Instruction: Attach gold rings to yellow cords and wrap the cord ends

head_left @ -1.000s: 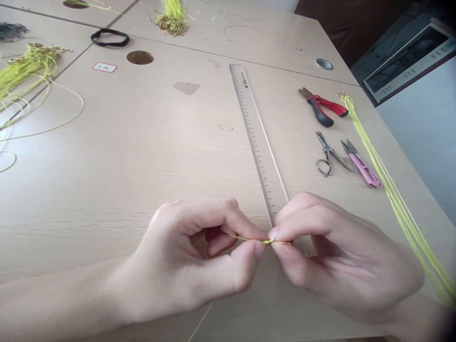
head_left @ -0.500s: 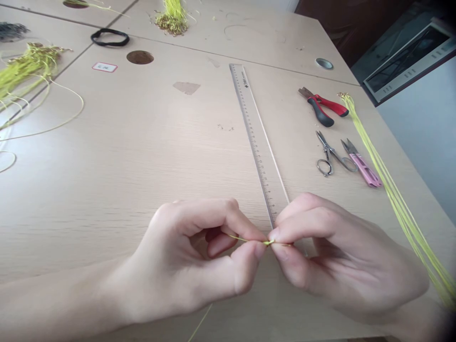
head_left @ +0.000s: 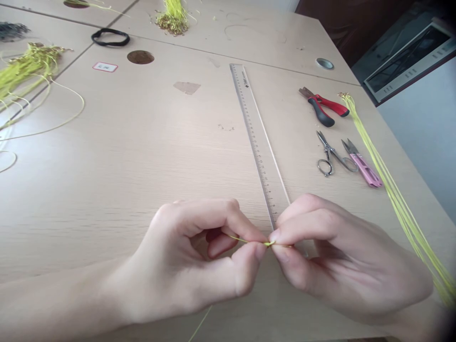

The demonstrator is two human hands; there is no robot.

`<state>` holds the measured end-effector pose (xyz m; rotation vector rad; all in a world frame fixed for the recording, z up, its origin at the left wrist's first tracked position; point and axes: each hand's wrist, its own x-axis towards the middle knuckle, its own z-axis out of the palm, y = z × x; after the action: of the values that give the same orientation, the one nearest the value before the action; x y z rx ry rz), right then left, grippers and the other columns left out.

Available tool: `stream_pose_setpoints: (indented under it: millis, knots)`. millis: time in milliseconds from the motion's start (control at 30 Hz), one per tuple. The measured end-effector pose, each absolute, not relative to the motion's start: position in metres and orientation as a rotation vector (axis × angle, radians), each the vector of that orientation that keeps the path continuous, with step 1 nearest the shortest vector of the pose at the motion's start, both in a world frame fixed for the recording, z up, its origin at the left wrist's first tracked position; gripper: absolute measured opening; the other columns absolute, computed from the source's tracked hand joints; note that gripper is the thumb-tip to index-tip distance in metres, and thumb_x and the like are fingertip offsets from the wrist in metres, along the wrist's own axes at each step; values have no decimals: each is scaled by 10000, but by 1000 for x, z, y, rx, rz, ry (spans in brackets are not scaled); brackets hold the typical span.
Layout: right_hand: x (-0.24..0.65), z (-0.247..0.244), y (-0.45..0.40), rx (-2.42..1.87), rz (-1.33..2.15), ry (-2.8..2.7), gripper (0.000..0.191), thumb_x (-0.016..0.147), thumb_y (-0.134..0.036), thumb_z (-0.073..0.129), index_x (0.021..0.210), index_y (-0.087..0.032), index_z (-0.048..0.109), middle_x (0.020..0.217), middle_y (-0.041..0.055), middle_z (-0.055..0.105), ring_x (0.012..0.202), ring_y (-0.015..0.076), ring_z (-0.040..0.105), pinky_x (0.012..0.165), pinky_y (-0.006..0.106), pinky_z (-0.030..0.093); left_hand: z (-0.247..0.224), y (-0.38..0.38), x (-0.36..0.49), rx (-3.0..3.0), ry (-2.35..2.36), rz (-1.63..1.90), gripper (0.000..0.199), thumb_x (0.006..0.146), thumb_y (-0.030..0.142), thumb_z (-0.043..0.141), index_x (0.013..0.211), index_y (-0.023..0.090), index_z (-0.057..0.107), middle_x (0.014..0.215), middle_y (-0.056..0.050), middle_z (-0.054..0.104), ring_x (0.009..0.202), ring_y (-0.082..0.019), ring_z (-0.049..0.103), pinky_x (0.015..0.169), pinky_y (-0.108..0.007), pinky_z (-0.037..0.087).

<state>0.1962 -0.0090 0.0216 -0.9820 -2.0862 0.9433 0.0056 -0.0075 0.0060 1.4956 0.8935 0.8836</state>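
Note:
My left hand (head_left: 199,256) pinches a thin yellow-green cord (head_left: 238,238) between thumb and forefinger. Right against it, my right hand (head_left: 335,251) pinches the same cord at a small knot or loop, with the fingertips of both hands nearly touching. A short bit sticks out between the right thumb and forefinger; its kind is too small to tell. The cord's tail hangs below my left hand toward the bottom edge. Under the fingertips lies the near end of a clear ruler (head_left: 258,137), partly hidden by my right hand.
Red-and-black pliers (head_left: 324,105), silver scissors (head_left: 333,154) and pink thread snips (head_left: 363,166) lie at the right, beside a long bundle of yellow cords (head_left: 384,185). More cord bundles (head_left: 32,66) are at the left. A black band (head_left: 110,37) and a tape roll (head_left: 324,63) sit farther back.
Both hands keep their pinch at almost the same spot. My right hand has shifted very slightly to the right; nothing else visibly differs.

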Motion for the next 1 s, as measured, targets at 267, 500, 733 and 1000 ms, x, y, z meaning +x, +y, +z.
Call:
stream_pose_setpoints:
  millis: [267,500,733,1000]
  knots:
    - [197,22,-11,-985,929,-2089,157,799,-83,584,736,-212,521,683,-55,568,583,46,531,531,165,446,6,-7,7,1498,891,879,109,744,122,576,647,154,614,486,17,508,416,-78,414,369,-202,293]
    - [195,20,-9,-962,916,-2101,157,811,-81,578,737,-206,518,693,-54,577,604,43,539,549,157,455,6,-8,6,1506,902,878,108,743,128,576,648,155,621,485,15,510,416,-82,417,369,-204,297]
    - [195,21,-9,-977,918,-2089,127,802,-103,592,749,-203,536,694,-57,570,588,35,533,536,152,442,4,-9,5,1518,889,878,94,746,121,577,672,151,626,489,25,485,427,-78,399,383,-203,298]
    - [194,16,-11,-967,1142,-1846,62,836,-149,574,794,-185,548,652,-34,519,538,57,514,435,165,399,7,-4,4,1471,870,780,180,800,187,530,627,160,570,515,34,468,454,-74,390,409,-184,307]
